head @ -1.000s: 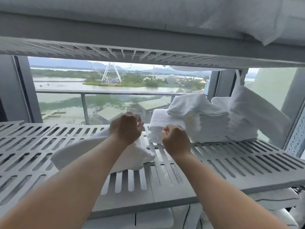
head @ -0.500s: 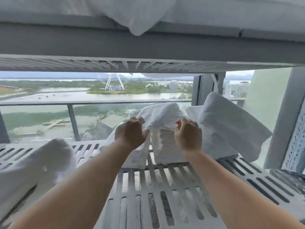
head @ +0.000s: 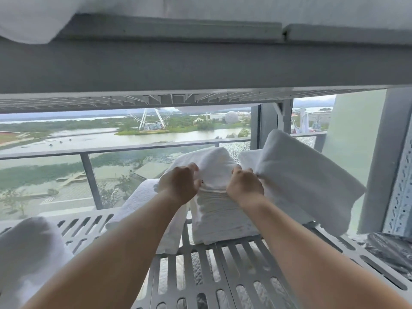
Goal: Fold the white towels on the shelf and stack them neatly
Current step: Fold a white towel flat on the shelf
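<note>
Gripping the top towel (head: pixel 211 161) with both hands, the person is working right at the crown of the stack of folded towels (head: pixel 220 217), which is sitting on the slatted grey shelf (head: pixel 223 275), towards its back right. The left hand (head: pixel 180 186) is curling its fingers over the towel's near left edge with the thumb tucked underneath, pinching the cloth. The right hand (head: pixel 244 188) is clutching the near right edge, knuckles up, with its fingers bunched together and sinking into the fabric so the tips are hiding from view. Between the two hands the cloth is wrinkling just above the stack's front face. Just to the right, a bigger folded towel (head: pixel 301 175) is leaning at a tilt, touching the stack's side and brushing the right hand. On the left, another towel (head: pixel 142 197) is lying beside the stack, partly hidden by the left forearm. A blurred, crumpled towel (head: pixel 29 248) is sitting at the near left corner. Overhead, the upper shelf (head: pixel 200 68) is spanning the whole view, with white cloth (head: pixel 33 18) hanging over its edge. Beyond the glass railing (head: pixel 89 150), water and a Ferris wheel (head: pixel 148 121) are showing.
</note>
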The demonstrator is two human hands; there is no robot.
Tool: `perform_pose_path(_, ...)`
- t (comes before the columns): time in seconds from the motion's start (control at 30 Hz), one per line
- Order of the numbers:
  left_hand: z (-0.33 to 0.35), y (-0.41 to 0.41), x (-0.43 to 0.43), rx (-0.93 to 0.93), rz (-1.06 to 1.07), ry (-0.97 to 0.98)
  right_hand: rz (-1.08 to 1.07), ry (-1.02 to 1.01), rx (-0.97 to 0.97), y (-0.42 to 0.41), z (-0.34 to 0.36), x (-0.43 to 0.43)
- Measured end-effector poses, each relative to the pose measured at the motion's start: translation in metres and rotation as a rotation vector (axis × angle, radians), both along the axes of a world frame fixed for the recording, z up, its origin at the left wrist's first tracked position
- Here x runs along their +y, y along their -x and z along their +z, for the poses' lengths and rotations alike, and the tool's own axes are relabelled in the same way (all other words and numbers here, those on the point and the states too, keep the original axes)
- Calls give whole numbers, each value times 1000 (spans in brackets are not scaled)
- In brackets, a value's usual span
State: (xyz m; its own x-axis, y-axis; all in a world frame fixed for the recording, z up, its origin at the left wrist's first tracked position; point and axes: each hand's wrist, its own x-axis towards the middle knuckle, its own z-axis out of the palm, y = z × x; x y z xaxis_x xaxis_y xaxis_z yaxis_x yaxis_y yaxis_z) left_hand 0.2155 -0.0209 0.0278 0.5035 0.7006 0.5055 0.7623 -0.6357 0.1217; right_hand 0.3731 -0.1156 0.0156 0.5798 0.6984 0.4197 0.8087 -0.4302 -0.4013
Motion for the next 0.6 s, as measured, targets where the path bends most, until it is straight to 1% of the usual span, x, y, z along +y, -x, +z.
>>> perform_pose_path(0.23, 2, 4, 14, -11, -1, -72, 16, -94, -106, 3, 2, 13)
perform_pose_path(0.37, 0, 9, 12, -84, 1, -114, 80, -237, -167, 2, -6, 13)
perform_pose_path(0.5, 3, 18, 4, -218, 18, -166, 162, -408, -119, 4, -1, 15)
perform_pose_path(0.6, 4, 29, -7, -267, 31, -247, 240, -541, -93, 23, 0, 16)
